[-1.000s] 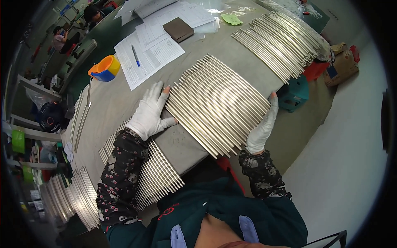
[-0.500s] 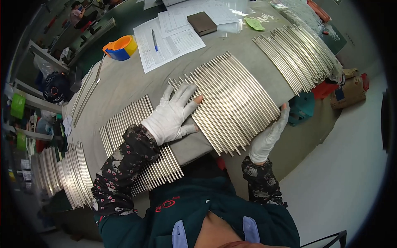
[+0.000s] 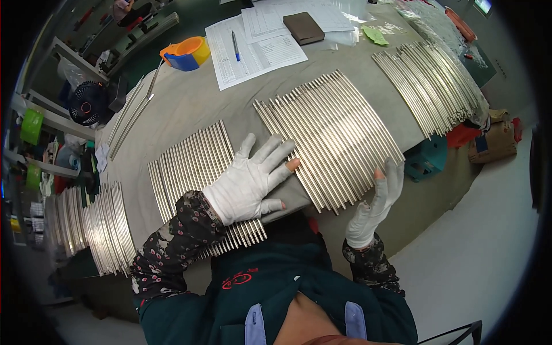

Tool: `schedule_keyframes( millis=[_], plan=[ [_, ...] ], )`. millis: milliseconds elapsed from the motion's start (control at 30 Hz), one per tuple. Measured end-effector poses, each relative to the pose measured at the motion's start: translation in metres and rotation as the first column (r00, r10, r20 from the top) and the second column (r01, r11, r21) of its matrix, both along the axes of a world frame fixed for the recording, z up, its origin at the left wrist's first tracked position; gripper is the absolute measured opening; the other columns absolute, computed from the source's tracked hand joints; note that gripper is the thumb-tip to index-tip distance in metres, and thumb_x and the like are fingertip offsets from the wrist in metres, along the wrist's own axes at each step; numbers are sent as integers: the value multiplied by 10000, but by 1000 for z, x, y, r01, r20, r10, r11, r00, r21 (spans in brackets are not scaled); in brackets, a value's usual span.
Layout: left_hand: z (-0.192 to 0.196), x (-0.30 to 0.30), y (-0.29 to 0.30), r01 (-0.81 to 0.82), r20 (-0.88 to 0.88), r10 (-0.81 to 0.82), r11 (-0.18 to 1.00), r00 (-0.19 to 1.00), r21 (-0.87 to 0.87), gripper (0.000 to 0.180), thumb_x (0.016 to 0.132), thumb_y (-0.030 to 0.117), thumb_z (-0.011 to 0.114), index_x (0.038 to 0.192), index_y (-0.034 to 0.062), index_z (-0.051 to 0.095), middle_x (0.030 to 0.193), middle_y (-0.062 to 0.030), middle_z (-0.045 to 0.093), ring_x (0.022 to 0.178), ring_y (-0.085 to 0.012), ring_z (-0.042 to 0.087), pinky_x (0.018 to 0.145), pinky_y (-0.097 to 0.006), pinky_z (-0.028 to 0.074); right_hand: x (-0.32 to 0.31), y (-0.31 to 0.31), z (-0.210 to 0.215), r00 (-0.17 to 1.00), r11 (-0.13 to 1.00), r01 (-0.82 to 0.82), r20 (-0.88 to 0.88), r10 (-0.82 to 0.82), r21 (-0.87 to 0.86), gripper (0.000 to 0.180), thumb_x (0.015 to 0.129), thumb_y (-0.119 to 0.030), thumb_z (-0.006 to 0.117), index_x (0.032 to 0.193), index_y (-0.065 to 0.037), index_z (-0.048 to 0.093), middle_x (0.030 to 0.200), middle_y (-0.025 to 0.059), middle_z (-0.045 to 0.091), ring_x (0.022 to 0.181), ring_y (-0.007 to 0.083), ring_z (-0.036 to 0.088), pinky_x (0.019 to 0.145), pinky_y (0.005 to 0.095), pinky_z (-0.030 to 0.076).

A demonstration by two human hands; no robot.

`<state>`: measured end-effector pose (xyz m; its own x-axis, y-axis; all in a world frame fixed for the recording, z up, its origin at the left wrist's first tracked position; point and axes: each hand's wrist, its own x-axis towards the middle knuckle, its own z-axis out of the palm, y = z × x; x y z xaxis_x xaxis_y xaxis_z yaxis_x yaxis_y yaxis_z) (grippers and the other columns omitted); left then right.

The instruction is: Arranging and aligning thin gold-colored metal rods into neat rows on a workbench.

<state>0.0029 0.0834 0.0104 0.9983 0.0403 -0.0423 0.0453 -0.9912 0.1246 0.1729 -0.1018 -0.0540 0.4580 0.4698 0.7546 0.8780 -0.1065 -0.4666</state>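
Observation:
A row of thin silvery metal rods [image 3: 339, 138] lies side by side on the grey tabletop in front of me. My left hand [image 3: 244, 184], in a white glove with bare thumb and fingertip, is spread open with its fingers at the row's left edge. Under its palm and wrist is a second row of rods [image 3: 192, 158], partly hidden by my forearm. My right hand [image 3: 376, 204], gloved likewise, is open at the first row's near right corner. Its fingers are stretched out beside the rod ends; whether they touch is hard to tell.
More rods [image 3: 428, 86] lie at the far right, and a further stack [image 3: 106, 230] at the far left. Paper sheets [image 3: 259, 60] with a pen [image 3: 235, 46], a brown notebook [image 3: 303, 29] and an orange-blue tape dispenser [image 3: 187, 53] are behind. A teal stool [image 3: 425, 158] stands beyond the table's right edge.
The whole view has shifted slightly. My left hand has drawn back toward me along the row's left edge, where the rods now lie more evenly. My right hand has come nearer along the rod ends.

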Motion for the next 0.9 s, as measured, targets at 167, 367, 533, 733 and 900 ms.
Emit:
schedule_keyframes(
  millis=[167,367,533,733,900],
  plan=[
    [2,-17,12,-131,-34,134,988,990,79,711,844,543,476,1392,120,311,1444,-206,241,1341,-400,221,1057,-610,138,-5,-20,1,995,997,-12,101,20,-77,443,947,-369,330,1274,-102,465,1177,146,475,1075,325,432,953,477,345],
    [3,-11,13,-214,43,212,975,976,54,651,845,558,478,1380,204,363,1401,-228,287,1316,-437,236,1049,-621,143,-19,-19,14,978,963,-125,136,161,-240,282,745,-192,652,1013,-123,604,871,29,513,814,242,485,753,383,395],
    [-2,-7,12,-201,25,199,978,980,59,639,834,533,514,1371,214,380,1395,-241,286,1306,-437,249,1046,-624,155,-19,-8,34,943,899,-249,119,309,-360,314,638,-123,720,934,-136,618,823,4,492,704,197,482,594,357,395],
    [-6,-9,10,-206,61,204,978,977,32,625,826,498,550,1352,187,417,1386,-228,303,1311,-407,262,1050,-590,176,-12,-2,22,910,932,-236,275,311,-274,265,652,-75,702,897,-117,610,792,8,504,627,180,480,518,316,378],
    [-5,-9,10,-182,56,179,982,982,54,632,827,493,552,1352,169,411,1382,-217,317,1306,-392,276,1044,-584,190,-12,1,21,908,925,-273,247,339,-264,161,691,-68,688,825,-91,601,745,6,534,539,173,483,467,312,369]
  ],
)
